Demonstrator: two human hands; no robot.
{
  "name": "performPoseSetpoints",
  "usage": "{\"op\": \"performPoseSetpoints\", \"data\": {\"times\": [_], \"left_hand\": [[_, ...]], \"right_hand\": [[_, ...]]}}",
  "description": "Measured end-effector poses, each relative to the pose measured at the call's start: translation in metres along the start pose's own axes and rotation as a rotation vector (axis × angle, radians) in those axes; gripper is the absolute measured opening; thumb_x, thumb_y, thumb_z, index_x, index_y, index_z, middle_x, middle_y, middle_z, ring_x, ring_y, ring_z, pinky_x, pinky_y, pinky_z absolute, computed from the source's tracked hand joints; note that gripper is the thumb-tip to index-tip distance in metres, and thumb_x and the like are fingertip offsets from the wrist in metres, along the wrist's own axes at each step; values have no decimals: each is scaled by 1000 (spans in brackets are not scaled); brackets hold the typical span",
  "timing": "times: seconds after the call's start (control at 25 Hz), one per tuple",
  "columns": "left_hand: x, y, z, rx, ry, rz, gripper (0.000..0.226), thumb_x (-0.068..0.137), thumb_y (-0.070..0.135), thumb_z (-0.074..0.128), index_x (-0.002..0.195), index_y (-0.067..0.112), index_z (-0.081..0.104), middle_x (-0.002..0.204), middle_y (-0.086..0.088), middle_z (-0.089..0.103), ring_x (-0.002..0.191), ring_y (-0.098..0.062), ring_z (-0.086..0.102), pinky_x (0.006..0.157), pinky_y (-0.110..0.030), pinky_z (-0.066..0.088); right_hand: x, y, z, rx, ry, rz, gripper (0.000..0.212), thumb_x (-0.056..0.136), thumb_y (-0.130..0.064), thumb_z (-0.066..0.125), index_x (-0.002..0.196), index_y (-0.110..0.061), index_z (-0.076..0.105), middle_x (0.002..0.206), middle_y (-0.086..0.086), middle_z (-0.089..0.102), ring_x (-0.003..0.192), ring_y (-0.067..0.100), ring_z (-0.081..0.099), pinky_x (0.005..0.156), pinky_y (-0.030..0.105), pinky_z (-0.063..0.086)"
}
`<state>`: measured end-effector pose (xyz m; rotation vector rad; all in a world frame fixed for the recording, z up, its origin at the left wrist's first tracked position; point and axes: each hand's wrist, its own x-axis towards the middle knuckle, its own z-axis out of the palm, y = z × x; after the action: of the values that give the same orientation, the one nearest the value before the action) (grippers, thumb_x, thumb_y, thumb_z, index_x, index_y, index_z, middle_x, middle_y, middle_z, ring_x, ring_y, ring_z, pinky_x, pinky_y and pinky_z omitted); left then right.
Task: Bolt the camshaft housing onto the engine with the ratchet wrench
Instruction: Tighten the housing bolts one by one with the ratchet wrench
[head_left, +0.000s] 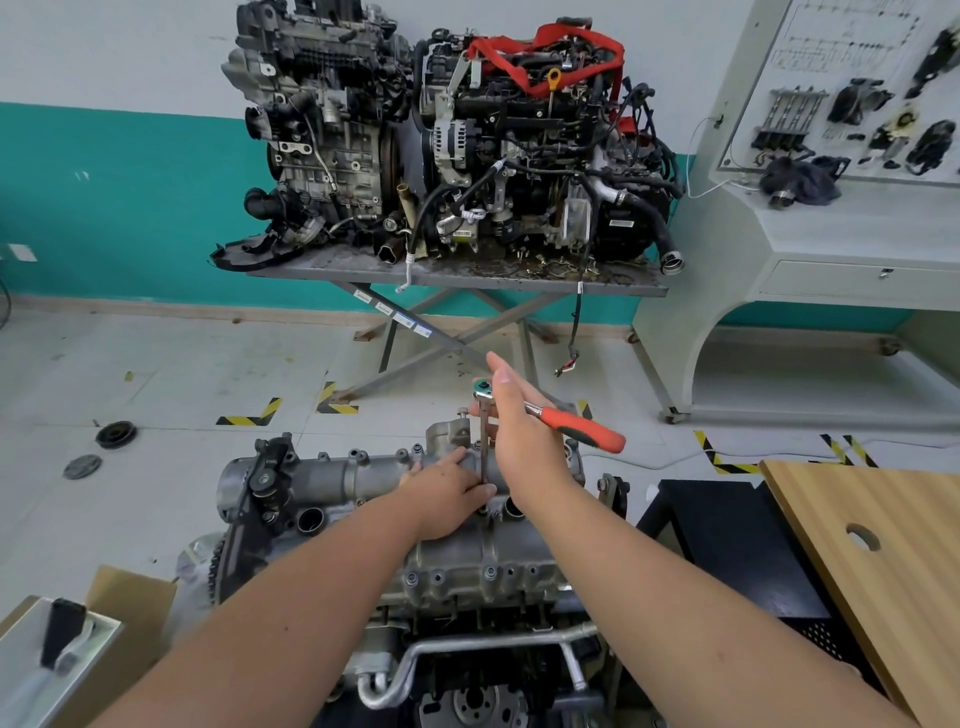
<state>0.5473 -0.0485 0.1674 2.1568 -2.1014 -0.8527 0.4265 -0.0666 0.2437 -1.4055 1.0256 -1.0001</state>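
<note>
The grey camshaft housing (358, 475) lies along the top of the engine (467, 566) in front of me. A ratchet wrench (582, 426) with a red-orange handle stands over it on a long vertical extension bar (484, 447). My right hand (519, 431) grips the wrench near its head, index finger stretched up. My left hand (447, 493) rests on the housing and pinches the lower end of the extension, where it meets a bolt hole. The socket and bolt are hidden by my fingers.
Two more engines (447, 140) sit on a metal stand by the far wall. A grey training panel (841, 156) stands at right. A wooden board (872, 551) lies at near right, a cardboard box (119, 613) at near left. Round parts (115, 434) lie on the floor.
</note>
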Motion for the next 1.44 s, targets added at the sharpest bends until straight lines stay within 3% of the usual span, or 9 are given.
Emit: {"op": "performPoseSetpoints", "data": {"times": [0.16,0.28,0.4,0.56,0.72,0.92,1.12,1.24,1.44], "left_hand": [[-3,2,0,0,11,16,47,104,52,29,124,27,63,165,5,16,150,-18,18,121,-56,6],[-6,2,-2,-29,22,32,32,103,36,38,122,22,60,155,0,37,145,-22,31,118,-57,16],[-10,3,-2,-82,115,122,32,101,28,45,129,13,51,141,-10,53,136,-31,43,114,-52,29],[-14,6,-1,-129,278,249,13,97,22,46,92,27,57,89,10,56,101,-24,59,80,-11,38],[-3,4,-1,-5,119,50,48,102,34,35,149,23,34,151,-2,37,139,-25,34,114,-48,30],[-6,4,-2,14,-8,-22,45,103,52,32,134,29,56,159,0,30,144,-23,31,121,-52,13],[-5,1,-1,7,5,-7,34,100,58,38,96,35,64,166,0,7,149,-20,21,122,-50,6],[-10,4,-4,-69,14,7,26,95,59,48,82,40,59,138,4,47,128,-22,46,113,-49,28],[-26,3,-47,-785,103,33,31,89,3,53,103,27,68,99,9,73,98,-22,63,82,-28,49]], "right_hand": [[1,14,-3,-154,18,-403,32,102,-37,48,132,-37,60,126,-24,60,119,-11,53,94,5,41],[10,24,-8,-443,52,-639,28,96,-16,57,120,-10,70,132,1,62,123,11,55,103,25,44],[13,23,-10,-793,43,-847,23,85,-3,65,108,-6,71,118,9,66,105,31,60,84,44,53],[7,12,-7,-1087,13,-867,36,90,-31,53,120,-13,63,110,8,59,88,29,54,69,42,48],[6,-10,-2,-1383,-153,-673,68,94,-57,19,149,-21,33,124,7,51,101,28,52,81,42,43],[18,-36,-5,-1489,-231,-592,41,105,-47,25,123,-23,53,109,3,58,103,27,54,75,39,38],[28,-52,-2,-912,-365,32,26,98,-20,40,98,-3,60,74,6,71,78,32,68,66,40,52],[20,-47,-5,-151,-385,493,23,91,-18,43,106,-3,54,74,14,74,74,27,71,65,32,52],[27,-20,-6,231,-115,514,36,100,-39,43,85,-14,64,74,6,73,75,25,68,61,29,53]]}}
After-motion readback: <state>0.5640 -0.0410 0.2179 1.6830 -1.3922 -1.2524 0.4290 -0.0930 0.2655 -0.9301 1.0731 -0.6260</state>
